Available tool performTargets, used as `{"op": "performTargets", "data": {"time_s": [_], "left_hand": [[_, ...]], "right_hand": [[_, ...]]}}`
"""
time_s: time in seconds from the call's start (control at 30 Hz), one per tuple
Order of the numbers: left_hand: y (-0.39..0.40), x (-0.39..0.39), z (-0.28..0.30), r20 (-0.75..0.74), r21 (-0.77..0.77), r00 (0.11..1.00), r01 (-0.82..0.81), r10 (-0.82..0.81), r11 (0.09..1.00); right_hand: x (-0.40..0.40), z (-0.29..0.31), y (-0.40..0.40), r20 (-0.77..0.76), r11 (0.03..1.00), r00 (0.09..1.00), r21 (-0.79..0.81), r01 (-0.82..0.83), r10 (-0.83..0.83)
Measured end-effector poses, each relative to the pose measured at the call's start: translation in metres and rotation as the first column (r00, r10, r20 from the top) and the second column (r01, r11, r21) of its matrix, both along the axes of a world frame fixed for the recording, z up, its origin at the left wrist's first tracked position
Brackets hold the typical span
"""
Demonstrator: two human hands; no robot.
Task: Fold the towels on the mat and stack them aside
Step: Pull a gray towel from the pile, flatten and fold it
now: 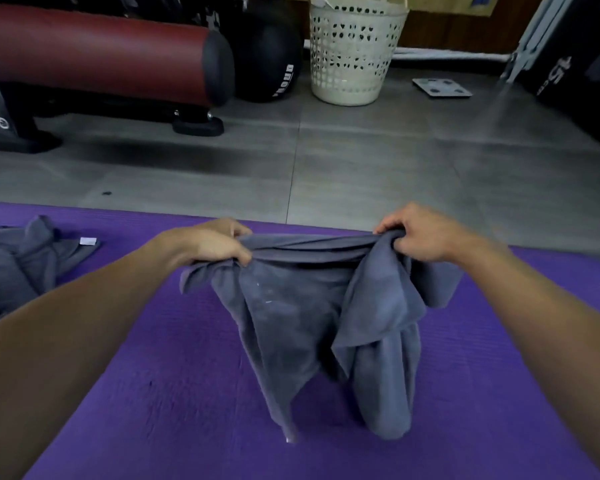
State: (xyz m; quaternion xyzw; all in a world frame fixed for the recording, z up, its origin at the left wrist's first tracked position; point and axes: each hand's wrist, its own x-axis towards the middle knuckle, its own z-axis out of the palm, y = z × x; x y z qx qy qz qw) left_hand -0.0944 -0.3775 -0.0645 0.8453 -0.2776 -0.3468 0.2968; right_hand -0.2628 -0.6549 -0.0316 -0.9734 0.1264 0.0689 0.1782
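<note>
One purple exercise mat point(160, 393) fills the lower half of the head view, laid on a grey tiled floor point(361, 161). Beyond it stand a red punching bag point(94, 53) lying on a black stand, a black ball point(267, 53) beside it, a white lattice laundry basket point(354, 53), and a flat bathroom scale point(442, 87) on the tiles.

On the mat's left edge lies a crumpled grey towel point(18, 271), unfolded, with a small white label showing at one corner. No folded stack is visible anywhere in view, so the task looks to be at or near its start.

The grey towel in hand point(312, 317) hangs over the middle of the mat, bunched and twisted, its lower ends trailing down towards the mat; whether they touch it cannot be told. The left hand point(212, 242) grips the towel's upper edge with fingers curled round the cloth and the thumb pinching on top. The right hand point(418, 233) clamps the other end of that edge, fingers closed over a gathered wad.

The step in hand appears to be opening the towel out before folding. The next move probably calls for finding the true corners, since both hands hold bunched cloth rather than corners, then shaking or spreading the towel flat on the mat so it can be folded evenly.
</note>
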Motion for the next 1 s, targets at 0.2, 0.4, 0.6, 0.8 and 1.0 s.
{"op": "performTargets", "data": {"time_s": [0.2, 0.4, 0.6, 0.8, 1.0], "left_hand": [[0.001, 0.008, -0.055, 0.394, 0.313, 0.904, 0.038, -0.166, 0.949], [-0.024, -0.048, -0.102, 0.611, 0.46, 0.626, 0.217, -0.485, 0.861], [-0.081, -0.13, -0.157, 0.268, 0.306, 0.913, 0.222, -0.308, 0.926], [-0.101, -0.087, -0.162, 0.36, 0.009, 0.927, -0.12, 0.109, 0.993], [-0.112, -0.055, -0.127, -0.038, -0.208, 0.952, -0.306, 0.305, 0.929]], "right_hand": [[-0.016, -0.071, -0.001, -0.092, 0.932, 0.993, -0.359, 0.04, -0.078], [-0.051, -0.143, 0.019, -0.261, 0.903, 0.867, -0.048, 0.427, -0.423], [-0.079, -0.185, 0.019, -0.342, 0.796, 0.759, 0.047, 0.603, -0.554], [-0.099, -0.144, -0.035, -0.036, 0.748, 0.771, 0.218, 0.627, -0.635], [-0.137, -0.106, -0.089, -0.002, 0.64, 0.642, 0.079, 0.764, -0.766]]}}
